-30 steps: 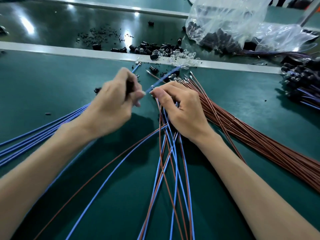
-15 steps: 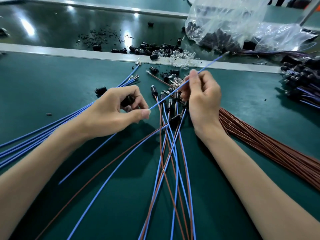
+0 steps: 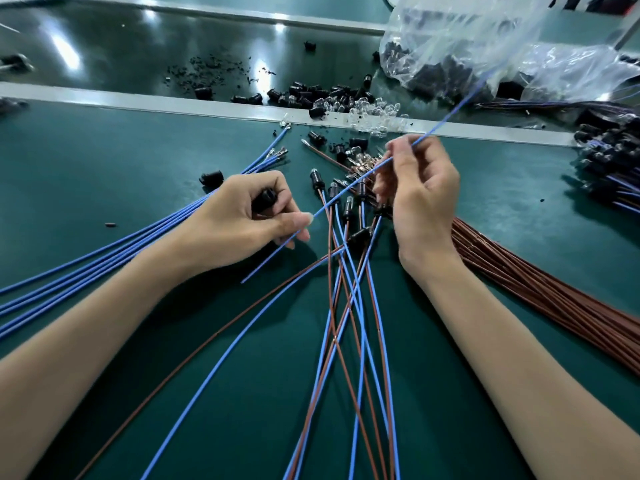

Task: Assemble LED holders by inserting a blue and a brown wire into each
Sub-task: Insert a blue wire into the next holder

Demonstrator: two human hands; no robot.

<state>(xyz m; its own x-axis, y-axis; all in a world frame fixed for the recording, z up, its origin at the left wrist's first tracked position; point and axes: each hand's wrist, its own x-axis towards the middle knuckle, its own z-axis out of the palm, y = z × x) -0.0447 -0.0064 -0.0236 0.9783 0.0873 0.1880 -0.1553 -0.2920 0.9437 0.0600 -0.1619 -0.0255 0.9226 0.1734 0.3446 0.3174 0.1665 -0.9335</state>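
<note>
The left hand (image 3: 239, 216) is curled round a black holder (image 3: 265, 199), knuckles up and low over the counter (image 3: 104, 161), which looks like a way to keep the holder steady as the target. The right hand (image 3: 420, 199) is raised just beyond it and pinches a single blue wire (image 3: 346, 192) between thumb and fingertips. The wire runs taut on a slant, its far end blurred up toward the plastic bag (image 3: 485, 39) and its near end passing under the left thumb to hang free above the mat. I judge the wire is being drawn along to bring one end to the holder; which end carries the terminal I cannot tell. Between the wrists lie several finished holders (image 3: 348, 209), their blue and brown leads crossing and trailing toward the near edge, so a low sweep there could snag them. The loose blue wires (image 3: 104, 251) fan out to the left under the left forearm, and the brown wires (image 3: 554, 289) lie in a thick bundle to the right under the right one, each within reach of its own hand. Farther out, spare holders (image 3: 304, 91) and clear LEDs (image 3: 374, 112) crowd the metal strip (image 3: 138, 102). Open mat shows to the far left and between the right hand and a dark pile (image 3: 609, 157) at the right edge.
</note>
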